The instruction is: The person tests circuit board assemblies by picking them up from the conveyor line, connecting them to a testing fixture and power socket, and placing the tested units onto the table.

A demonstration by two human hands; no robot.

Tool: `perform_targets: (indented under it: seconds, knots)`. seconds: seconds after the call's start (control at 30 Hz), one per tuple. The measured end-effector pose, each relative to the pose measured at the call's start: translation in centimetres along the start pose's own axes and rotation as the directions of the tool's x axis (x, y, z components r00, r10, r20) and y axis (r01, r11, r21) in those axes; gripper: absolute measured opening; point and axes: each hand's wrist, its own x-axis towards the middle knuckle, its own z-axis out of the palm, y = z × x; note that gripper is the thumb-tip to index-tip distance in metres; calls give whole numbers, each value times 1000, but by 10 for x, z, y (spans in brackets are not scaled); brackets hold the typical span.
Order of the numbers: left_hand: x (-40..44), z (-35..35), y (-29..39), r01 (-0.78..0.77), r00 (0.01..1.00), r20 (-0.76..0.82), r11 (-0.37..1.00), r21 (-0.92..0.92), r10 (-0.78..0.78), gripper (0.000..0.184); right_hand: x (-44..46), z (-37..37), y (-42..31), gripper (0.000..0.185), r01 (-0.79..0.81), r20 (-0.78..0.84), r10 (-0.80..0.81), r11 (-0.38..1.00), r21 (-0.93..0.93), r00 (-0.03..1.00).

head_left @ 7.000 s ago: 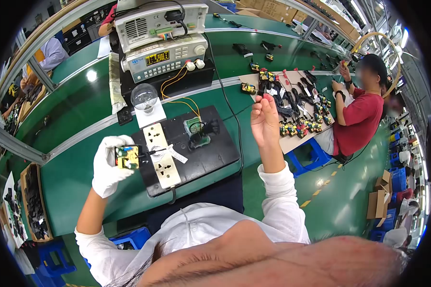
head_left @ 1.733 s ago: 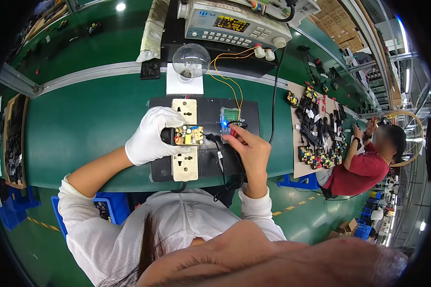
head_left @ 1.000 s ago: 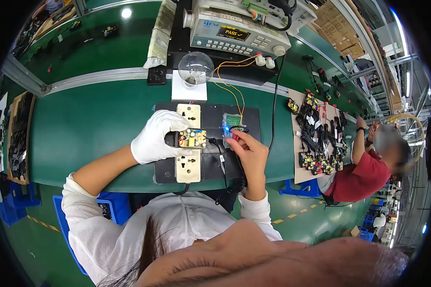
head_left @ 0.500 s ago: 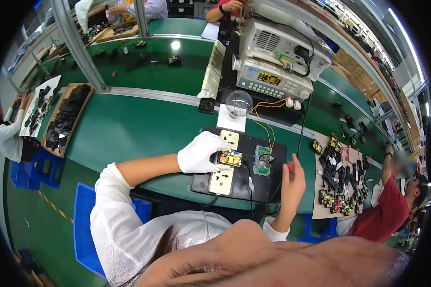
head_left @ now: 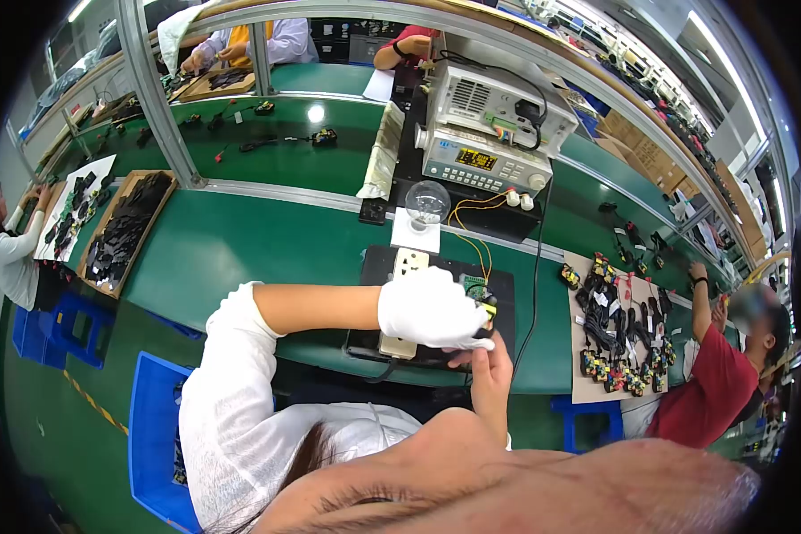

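My left hand (head_left: 432,309), in a white glove, is closed around a small circuit board (head_left: 490,311). Only a yellow part and some dark edge of it show past the fingers. Bare and pinched, my right hand (head_left: 489,369) meets the left fingertips at a small dark piece; what exactly it grips is hidden. Below the hands lies a black base (head_left: 378,267) bearing a cream socket strip (head_left: 410,261), partly covered by the glove. A green terminal board (head_left: 474,286) with yellow wires shows just behind the left hand.
A glass bulb (head_left: 427,203) stands on a white square behind the base. Further back is a bench meter (head_left: 485,160). Cardboard with cords and boards (head_left: 616,329) lies right, beside a co-worker in red (head_left: 716,383). A blue bin (head_left: 151,427) sits low left.
My left hand has lifted the circuit board off the socket strip and carried it right. My right hand, spread before, has come left and closed against the left fingertips.
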Motion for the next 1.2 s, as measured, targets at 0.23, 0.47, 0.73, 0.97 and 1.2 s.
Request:
perform_targets:
  seconds: [0.23,0.47,0.73,0.97,1.2]
  knots:
    - [13,14,10,-368,850,-282,884,286,445,42,-10,-7,15,66,203,-211,-200,979,-3,957]
    - [2,5,-17,-175,980,63,967,-183,189,25,-7,-43,-16,83,257,-346,-216,963,79,913]
    - [-130,27,-191,669,507,-507,689,-279,-698,32,51,-171,-75,32,144,-350,-341,864,-483,872]
    - [-199,37,-281,939,314,-359,344,-20,-879,52,199,-177,-120,32,257,-17,-797,214,-943,603]
    - [-211,49,-324,862,495,-270,507,31,-826,52,263,-232,8,34,161,-272,-699,486,-859,661]
